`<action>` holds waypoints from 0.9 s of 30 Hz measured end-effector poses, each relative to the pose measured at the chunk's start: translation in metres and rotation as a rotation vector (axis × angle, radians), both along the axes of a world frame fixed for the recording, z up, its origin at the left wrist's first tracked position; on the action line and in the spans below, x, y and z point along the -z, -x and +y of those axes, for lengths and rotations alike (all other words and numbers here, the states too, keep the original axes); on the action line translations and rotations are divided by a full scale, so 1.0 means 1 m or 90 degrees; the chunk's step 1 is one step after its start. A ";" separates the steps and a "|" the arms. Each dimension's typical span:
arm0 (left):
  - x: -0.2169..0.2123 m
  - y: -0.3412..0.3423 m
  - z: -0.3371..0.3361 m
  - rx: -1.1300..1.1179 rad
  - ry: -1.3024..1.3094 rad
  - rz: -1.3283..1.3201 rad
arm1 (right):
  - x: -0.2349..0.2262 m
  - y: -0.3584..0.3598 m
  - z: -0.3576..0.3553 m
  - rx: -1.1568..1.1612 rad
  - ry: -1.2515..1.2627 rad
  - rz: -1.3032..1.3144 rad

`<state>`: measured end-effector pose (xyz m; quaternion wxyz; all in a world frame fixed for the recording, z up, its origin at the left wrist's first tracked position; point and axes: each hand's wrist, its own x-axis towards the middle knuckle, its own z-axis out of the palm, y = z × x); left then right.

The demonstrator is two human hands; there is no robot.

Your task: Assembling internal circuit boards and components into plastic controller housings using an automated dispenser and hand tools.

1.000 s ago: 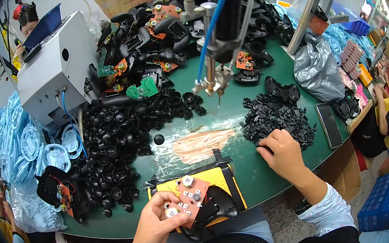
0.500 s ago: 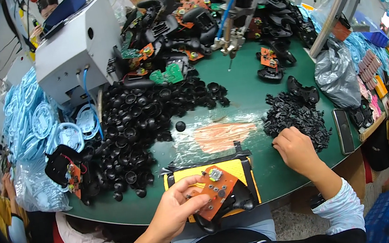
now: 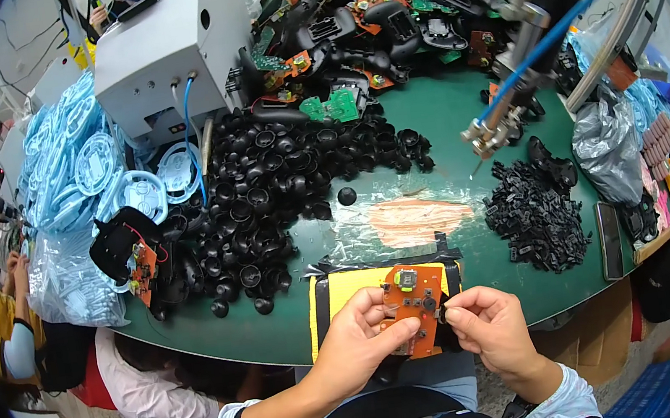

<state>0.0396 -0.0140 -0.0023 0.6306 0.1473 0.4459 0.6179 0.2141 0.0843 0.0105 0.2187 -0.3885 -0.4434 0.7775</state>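
Board (image 3: 414, 307) above yellow pad (image 3: 343, 292), gripped by left hand (image 3: 361, 328) | right hand (image 3: 486, 324) has left black-parts heap (image 3: 535, 216), pinching small dark piece (image 3: 441, 311) at board's edge | both hands now meet there

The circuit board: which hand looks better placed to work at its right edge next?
Probably the right hand: it pinches a small black piece beside that edge of the circuit board, while the left hand grips the board's other side.

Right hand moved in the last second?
Yes, the right hand shifted left and toward the wearer relative to the pile of small black parts, reaching the orange circuit board.
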 end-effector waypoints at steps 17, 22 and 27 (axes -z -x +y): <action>-0.004 -0.005 0.001 -0.004 -0.094 0.384 | 0.014 0.007 -0.010 0.073 -0.150 -0.001; -0.006 0.001 0.005 0.027 -0.113 0.320 | 0.007 0.004 -0.007 0.037 -0.197 -0.018; -0.003 0.039 0.018 0.221 -0.053 0.225 | -0.019 0.003 0.028 -0.180 -0.891 -0.142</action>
